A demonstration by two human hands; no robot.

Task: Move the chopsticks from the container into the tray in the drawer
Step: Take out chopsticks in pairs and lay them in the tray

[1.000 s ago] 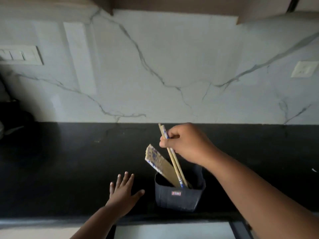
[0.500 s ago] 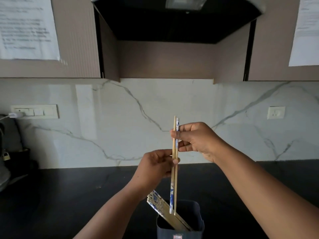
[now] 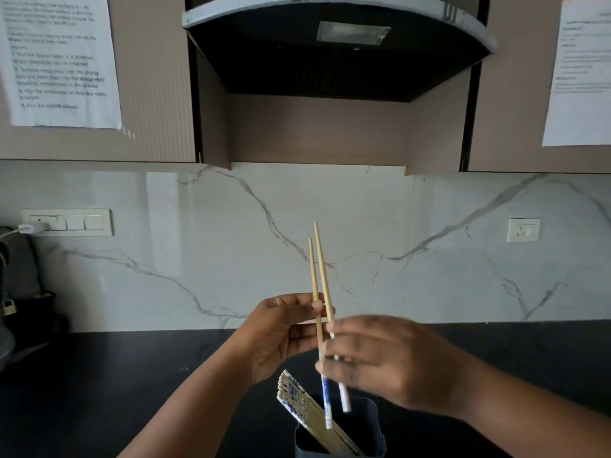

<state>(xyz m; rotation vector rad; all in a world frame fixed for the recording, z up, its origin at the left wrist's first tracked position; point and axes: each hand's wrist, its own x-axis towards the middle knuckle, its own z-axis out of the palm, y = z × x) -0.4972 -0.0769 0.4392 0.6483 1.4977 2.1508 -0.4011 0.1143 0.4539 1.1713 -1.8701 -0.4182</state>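
dark square plastic container [image 3: 370, 434] at 6 o'clock: patterned wooden chopstick bundle [image 3: 307, 411] leaned inside | two tapered wooden chopsticks [image 3: 319, 285] pinched upright by left hand [image 3: 281, 335] | right hand [image 3: 390, 361]: blurred, grip cannot be told

Two hands [image 3: 281, 332] [image 3: 393, 365], two raised chopsticks [image 3: 320, 285], one container [image 3: 377, 434] — two posted sheets [image 3: 59, 61] [image 3: 582, 77]

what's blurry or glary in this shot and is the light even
Head view: the right hand is smeared by motion blur, while the left hand and the two chopsticks it holds look sharper; a pale vertical sheen of glare sits on the marble backsplash; the black counter and container are dim; the cabinet lines bow from the wide-angle lens.
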